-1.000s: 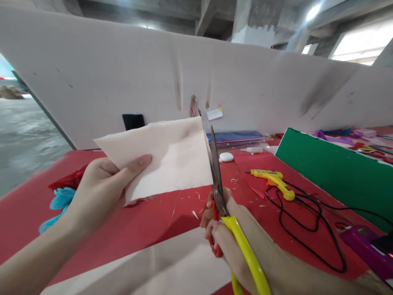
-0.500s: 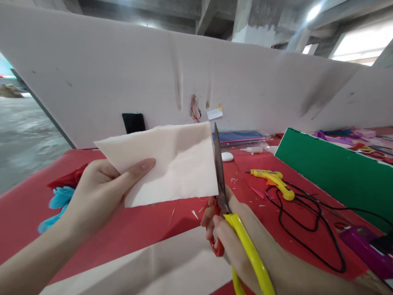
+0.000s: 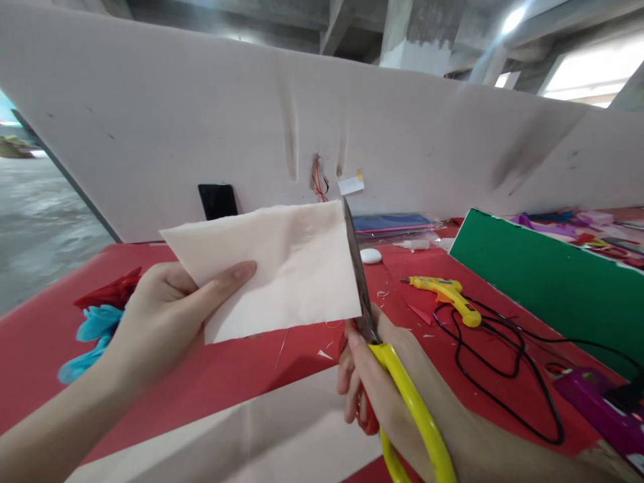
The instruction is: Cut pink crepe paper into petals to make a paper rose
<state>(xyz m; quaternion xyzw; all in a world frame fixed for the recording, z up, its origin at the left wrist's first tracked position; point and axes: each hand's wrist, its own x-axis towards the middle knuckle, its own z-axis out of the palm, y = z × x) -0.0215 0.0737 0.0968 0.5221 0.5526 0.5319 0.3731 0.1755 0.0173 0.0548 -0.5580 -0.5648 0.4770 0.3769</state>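
From my remote station I record the left hand (image 3: 166,308) closed in a pinch, its thumb flat along the face of a cream, four-sided sheet of soft material (image 3: 286,268), which is held up above the table between the two hands. The right hand (image 3: 382,396) is curled around the grips of metal-bladed scissors with yellow and red handles (image 3: 415,406); the visible blade points upward along the sheet's edge nearest that hand, and I cannot tell how far the blades are parted. Below and between the hands, a long cream panel (image 3: 282,416) lies on the red-covered table (image 3: 40,362). Containers noted: beyond the right hand, a clear plastic wrapper (image 3: 402,235) with a flat blue item (image 3: 392,222) in it, and near it a small white bottle (image 3: 415,246), contents not discernible. To the right of the right hand lie a yellow glue gun (image 3: 447,292) and, farther out, a tilted green board (image 3: 543,282). Just beside the left hand, on its outer side, are light-blue petal-shaped pieces (image 3: 98,323).
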